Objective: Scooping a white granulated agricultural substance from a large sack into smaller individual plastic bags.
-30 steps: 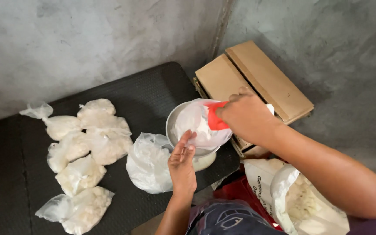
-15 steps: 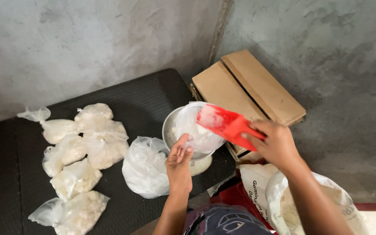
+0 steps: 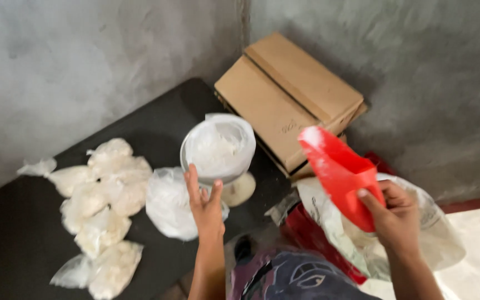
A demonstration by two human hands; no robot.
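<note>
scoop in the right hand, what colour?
Red, dusted with white powder. The scoop shows clearly in the head view, gripped by the right hand.

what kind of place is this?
Probably a small back room or storeroom used for hand-packing powder: bare grey cement walls, a cardboard box in the corner, filled clear bags on a dark table, and a bag-lined bowl by the left hand.
</note>
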